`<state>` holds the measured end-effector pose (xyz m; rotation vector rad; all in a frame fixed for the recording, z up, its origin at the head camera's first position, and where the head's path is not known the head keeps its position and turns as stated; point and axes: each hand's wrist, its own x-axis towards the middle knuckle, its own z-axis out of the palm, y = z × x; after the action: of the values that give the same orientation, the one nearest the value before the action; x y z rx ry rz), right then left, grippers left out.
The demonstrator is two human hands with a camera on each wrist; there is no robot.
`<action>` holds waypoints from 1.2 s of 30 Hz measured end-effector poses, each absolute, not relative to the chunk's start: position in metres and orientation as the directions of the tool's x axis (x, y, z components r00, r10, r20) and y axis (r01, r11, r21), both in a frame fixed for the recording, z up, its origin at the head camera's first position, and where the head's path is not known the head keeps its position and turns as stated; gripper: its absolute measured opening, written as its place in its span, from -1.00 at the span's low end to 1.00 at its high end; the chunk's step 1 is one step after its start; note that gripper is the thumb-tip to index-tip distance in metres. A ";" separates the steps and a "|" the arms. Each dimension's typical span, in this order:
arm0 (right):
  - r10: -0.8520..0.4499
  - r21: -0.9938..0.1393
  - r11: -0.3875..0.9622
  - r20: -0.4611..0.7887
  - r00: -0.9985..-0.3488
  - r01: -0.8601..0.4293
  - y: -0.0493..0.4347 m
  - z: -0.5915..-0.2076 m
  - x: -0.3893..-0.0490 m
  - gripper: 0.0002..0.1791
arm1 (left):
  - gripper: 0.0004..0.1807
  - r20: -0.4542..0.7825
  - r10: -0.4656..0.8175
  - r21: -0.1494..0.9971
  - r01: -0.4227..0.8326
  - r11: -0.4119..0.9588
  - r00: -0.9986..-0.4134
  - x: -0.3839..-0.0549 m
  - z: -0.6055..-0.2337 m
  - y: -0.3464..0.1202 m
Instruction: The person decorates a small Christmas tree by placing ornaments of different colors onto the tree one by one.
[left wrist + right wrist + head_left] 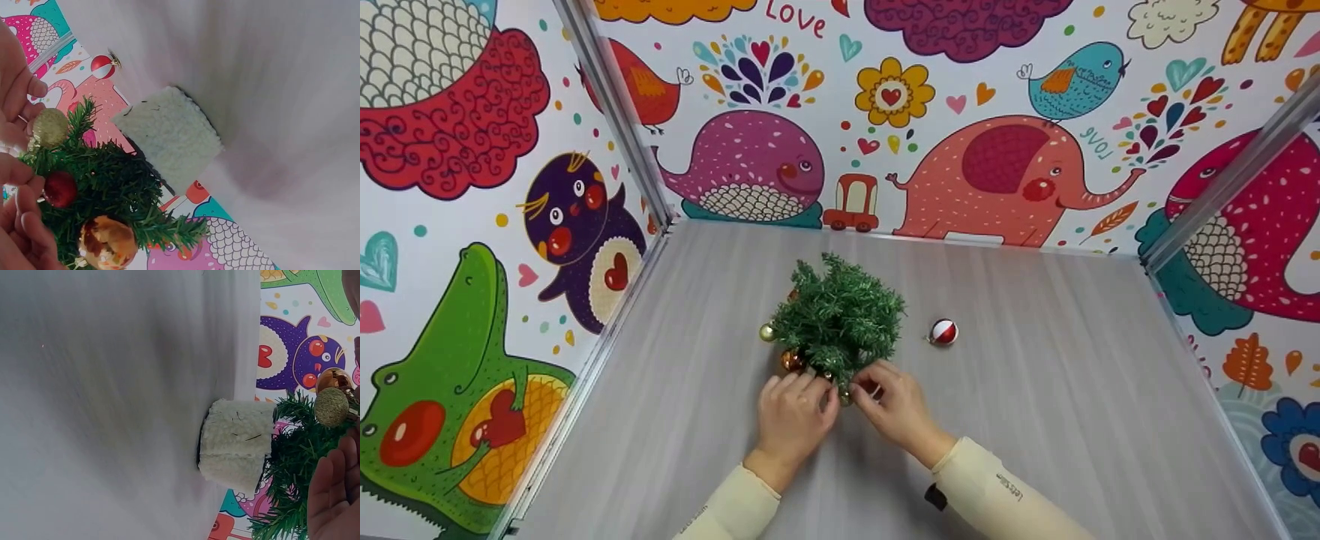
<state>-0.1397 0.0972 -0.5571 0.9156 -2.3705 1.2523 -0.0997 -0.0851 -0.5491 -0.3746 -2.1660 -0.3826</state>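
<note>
A small green artificial Christmas tree (840, 307) stands on the table, its base wrapped in white fleece (171, 138). My left hand (795, 412) is at the near side of the tree, thumb and forefinger pinching at a branch. Opposite it, my right hand (904, 409) has thumb and forefinger together at a gold glitter ball (50, 127); the ball's loop is mostly hidden by fingers. Beside the left fingertips hangs a red ball (60, 189). A shiny copper ball (107, 242) hangs lower left of the hands on the tree.
To the right of the tree lies a red-and-white ball (943, 331) on the grey wood-grain table (1035, 390). A pale gold ball (767, 332) shows at the tree's left side. Cartoon-printed walls (990, 180) with metal corner posts (619, 105) enclose the table.
</note>
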 end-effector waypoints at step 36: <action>-0.480 -0.253 0.580 0.663 -0.575 -0.774 0.099 -0.564 -0.144 -0.95 | -0.76 0.787 0.221 0.032 0.396 0.918 -0.576 -0.102 -0.550 -0.085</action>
<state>-0.1437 0.0993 -0.5635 0.9973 -2.2747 0.7244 -0.1018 -0.0853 -0.5504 -0.4374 -2.2037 -0.2572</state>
